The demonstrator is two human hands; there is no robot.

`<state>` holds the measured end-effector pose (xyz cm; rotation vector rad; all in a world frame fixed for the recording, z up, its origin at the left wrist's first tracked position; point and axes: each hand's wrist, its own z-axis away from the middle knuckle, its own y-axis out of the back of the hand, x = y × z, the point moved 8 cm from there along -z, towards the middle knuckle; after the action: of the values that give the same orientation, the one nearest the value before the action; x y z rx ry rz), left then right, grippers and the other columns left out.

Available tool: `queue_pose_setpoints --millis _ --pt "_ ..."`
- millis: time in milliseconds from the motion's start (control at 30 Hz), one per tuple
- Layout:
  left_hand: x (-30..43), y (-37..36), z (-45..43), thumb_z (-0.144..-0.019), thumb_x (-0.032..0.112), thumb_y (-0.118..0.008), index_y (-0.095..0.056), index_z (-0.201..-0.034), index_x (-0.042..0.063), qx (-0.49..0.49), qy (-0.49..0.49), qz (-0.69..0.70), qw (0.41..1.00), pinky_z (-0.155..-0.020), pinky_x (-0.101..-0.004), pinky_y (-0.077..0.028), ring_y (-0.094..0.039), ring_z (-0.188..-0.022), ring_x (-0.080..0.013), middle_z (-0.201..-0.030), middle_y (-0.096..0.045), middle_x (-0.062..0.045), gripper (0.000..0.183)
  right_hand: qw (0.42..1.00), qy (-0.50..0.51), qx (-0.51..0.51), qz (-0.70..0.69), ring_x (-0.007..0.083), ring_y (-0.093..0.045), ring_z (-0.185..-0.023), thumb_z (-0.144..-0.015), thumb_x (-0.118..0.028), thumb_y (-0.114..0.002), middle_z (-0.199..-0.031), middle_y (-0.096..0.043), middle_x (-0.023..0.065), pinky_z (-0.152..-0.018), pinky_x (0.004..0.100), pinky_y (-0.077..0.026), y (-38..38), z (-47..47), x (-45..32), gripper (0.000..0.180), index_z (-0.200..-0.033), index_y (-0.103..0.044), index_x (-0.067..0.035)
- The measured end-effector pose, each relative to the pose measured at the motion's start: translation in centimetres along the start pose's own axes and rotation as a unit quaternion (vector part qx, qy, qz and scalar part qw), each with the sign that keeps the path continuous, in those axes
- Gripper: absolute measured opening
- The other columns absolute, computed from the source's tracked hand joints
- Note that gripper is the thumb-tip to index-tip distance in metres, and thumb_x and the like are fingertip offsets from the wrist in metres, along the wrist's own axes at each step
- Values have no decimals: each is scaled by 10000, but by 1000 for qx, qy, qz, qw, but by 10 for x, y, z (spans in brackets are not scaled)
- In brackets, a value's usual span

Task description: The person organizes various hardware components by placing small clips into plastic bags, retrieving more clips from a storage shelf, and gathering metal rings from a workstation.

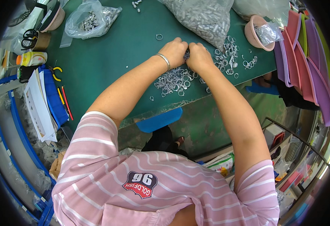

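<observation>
My left hand [174,53] and my right hand [200,56] meet knuckle to knuckle over the green table mat [108,56]. Small grey metal pieces show between them, but the fingertips are hidden, so what each hand grips is unclear. Just below the hands lies a pile of small metal rings [173,80]. More metal rings [228,55] are scattered to the right of my right hand. A single ring [159,37] lies above my left wrist, which wears a metal bangle. A large clear plastic bag of small metal parts [203,19] rests beyond the hands.
An open plastic bag of metal parts [93,22] lies at upper left. A pink basket [254,34] stands at right, beside stacked plastic trays [303,56]. Along the left edge are scissors [29,39], yellow-handled pliers [57,74], pencils [66,101] and a blue bin [52,99].
</observation>
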<state>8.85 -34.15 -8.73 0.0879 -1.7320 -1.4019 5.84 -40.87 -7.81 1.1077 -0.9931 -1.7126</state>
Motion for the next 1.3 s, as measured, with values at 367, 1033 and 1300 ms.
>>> queue_pose_setpoints --millis 367,1033,1300 --pt "-36 -6 11 -687 52 -585 -572 -959 -24 28 177 299 937 -661 -302 -505 -613 -735 -244 -884 -603 -162 283 980 -44 -25 -191 312 -603 -854 -670 -90 -616 -878 -621 191 -771 370 -465 -12 -15 12 228 -888 -642 -30" --pt "-65 -19 76 -901 202 -450 -490 -827 33 72 311 836 446 -485 -205 -365 -401 -545 -99 -676 -449 -23 188 992 71 38 -101 371 -554 -888 -678 -96 -666 -1027 -509 209 -783 418 -459 -5 -9 -7 318 -974 -577 -22" --pt "-53 -20 90 -903 137 -407 -459 -1045 -98 87 349 790 496 -801 -369 -496 -576 -908 -276 -977 -556 -208 280 989 20 24 -145 340 -587 -786 -657 -52 -595 -836 -585 214 -714 388 -480 -8 -13 -8 138 -776 -607 15"
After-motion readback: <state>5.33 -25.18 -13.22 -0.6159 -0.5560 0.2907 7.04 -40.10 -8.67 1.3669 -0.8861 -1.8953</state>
